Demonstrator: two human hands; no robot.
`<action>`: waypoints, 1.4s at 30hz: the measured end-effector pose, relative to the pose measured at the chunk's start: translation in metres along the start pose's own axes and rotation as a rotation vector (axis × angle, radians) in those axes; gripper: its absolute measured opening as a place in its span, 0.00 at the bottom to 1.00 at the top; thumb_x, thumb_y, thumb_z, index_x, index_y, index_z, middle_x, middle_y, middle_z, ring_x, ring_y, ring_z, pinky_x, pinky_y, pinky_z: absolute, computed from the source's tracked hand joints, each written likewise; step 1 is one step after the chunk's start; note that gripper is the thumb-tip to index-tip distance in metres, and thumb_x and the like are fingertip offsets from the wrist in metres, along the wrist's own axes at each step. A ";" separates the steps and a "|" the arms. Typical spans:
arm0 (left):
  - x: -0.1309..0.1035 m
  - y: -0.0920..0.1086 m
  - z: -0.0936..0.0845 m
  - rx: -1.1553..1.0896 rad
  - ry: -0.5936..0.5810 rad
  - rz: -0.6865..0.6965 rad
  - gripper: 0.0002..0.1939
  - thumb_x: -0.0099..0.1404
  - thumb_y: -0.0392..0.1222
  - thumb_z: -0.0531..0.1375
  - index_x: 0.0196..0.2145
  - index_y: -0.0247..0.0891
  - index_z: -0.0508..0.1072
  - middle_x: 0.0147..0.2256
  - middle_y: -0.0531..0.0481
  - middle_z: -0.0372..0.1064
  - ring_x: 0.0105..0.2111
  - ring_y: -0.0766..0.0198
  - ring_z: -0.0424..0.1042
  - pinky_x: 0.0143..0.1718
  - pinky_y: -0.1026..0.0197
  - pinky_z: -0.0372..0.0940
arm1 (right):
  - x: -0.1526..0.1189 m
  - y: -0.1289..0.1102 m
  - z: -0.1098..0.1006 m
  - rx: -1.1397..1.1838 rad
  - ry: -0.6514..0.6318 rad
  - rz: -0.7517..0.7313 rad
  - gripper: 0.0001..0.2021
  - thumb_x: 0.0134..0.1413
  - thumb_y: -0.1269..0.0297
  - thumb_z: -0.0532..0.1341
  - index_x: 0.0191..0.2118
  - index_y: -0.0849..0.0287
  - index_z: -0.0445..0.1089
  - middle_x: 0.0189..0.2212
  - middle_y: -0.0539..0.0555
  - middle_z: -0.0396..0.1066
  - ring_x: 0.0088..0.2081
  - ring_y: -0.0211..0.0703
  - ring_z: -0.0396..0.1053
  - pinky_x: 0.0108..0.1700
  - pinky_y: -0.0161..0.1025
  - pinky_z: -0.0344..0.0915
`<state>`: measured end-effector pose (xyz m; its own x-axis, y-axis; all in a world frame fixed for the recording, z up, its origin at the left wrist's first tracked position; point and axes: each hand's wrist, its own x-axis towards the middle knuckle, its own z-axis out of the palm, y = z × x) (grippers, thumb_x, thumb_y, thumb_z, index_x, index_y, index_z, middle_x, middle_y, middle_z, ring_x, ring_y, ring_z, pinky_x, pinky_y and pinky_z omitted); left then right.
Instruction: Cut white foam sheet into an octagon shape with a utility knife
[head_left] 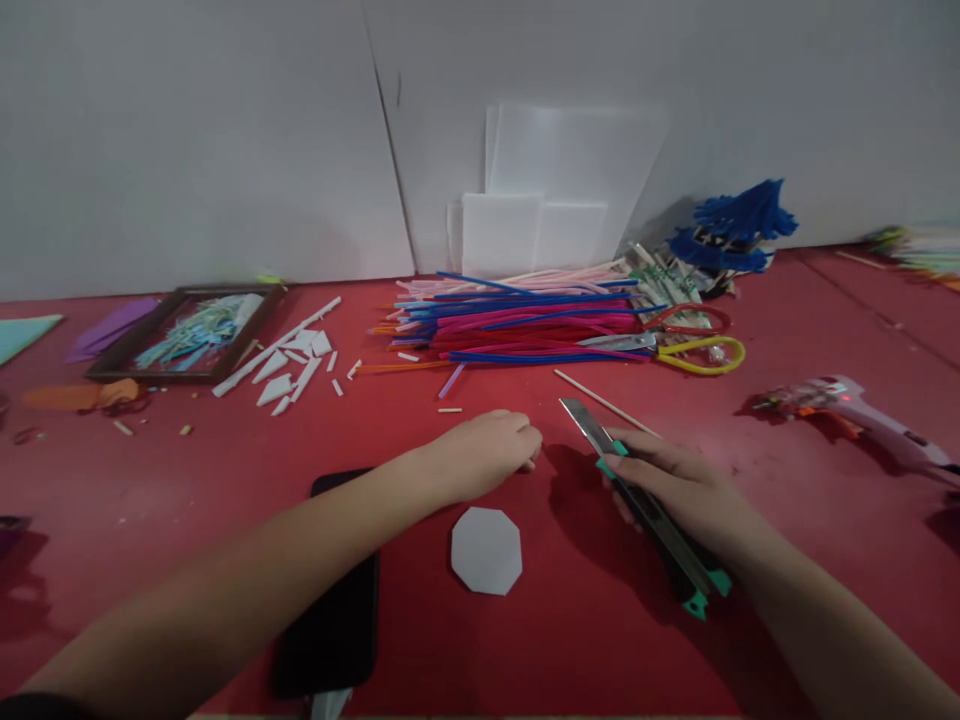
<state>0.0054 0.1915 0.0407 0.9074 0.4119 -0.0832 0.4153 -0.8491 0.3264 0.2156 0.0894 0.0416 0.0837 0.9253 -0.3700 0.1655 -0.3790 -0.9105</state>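
Note:
My right hand (pixel 679 480) is wrapped round a black and green utility knife (pixel 652 520). Its blade is slid out and points up and to the left, above the table. My left hand (pixel 487 450) rests low over the table with its fingers curled in; whatever they pinch, if anything, is hidden. Just below that hand lies a small white octagon of card or foam (pixel 486 551). A thin wooden stick (pixel 604 400) lies between the knife and the pipe cleaners. My left forearm passes over a black phone (pixel 337 620).
Bundled pipe cleaners (pixel 525 320) and yellow-and-red-handled scissors (pixel 701 355) lie at the back. White scraps (pixel 292 365) sit beside a brown-framed tray (pixel 187 378). A pink glue gun (pixel 862 410) lies at right. White sheets (pixel 570 150) lean on the wall near a blue fuzzy craft piece (pixel 739 230).

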 end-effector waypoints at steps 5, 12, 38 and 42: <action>-0.007 0.004 -0.011 -0.057 0.056 -0.029 0.03 0.66 0.31 0.59 0.35 0.37 0.71 0.35 0.50 0.70 0.38 0.63 0.70 0.39 0.61 0.63 | 0.001 0.002 0.001 -0.003 -0.002 -0.009 0.29 0.44 0.46 0.64 0.50 0.60 0.72 0.15 0.44 0.64 0.17 0.39 0.64 0.19 0.35 0.58; -0.004 0.005 -0.024 -0.013 0.075 -0.096 0.04 0.70 0.34 0.56 0.36 0.36 0.70 0.36 0.49 0.71 0.39 0.61 0.69 0.40 0.60 0.61 | 0.004 0.005 0.000 -0.006 -0.010 -0.012 0.30 0.44 0.44 0.63 0.50 0.59 0.71 0.16 0.44 0.65 0.17 0.39 0.64 0.19 0.36 0.58; -0.018 0.018 -0.022 0.415 -0.036 -0.049 0.09 0.65 0.24 0.55 0.39 0.31 0.72 0.39 0.43 0.72 0.40 0.58 0.70 0.40 0.58 0.67 | 0.004 0.017 0.001 -0.076 0.037 -0.086 0.27 0.49 0.42 0.61 0.47 0.59 0.73 0.17 0.47 0.65 0.18 0.40 0.66 0.20 0.36 0.61; -0.051 -0.020 -0.033 0.422 0.065 -0.193 0.06 0.70 0.31 0.55 0.43 0.33 0.71 0.43 0.45 0.71 0.43 0.59 0.71 0.44 0.55 0.69 | 0.001 0.014 -0.018 -0.266 0.137 -0.128 0.31 0.53 0.41 0.56 0.52 0.61 0.71 0.18 0.50 0.68 0.19 0.44 0.67 0.20 0.38 0.63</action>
<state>-0.0514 0.1982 0.0699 0.8108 0.5839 -0.0415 0.5779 -0.8097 -0.1017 0.2354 0.0843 0.0319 0.1742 0.9619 -0.2106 0.4330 -0.2669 -0.8610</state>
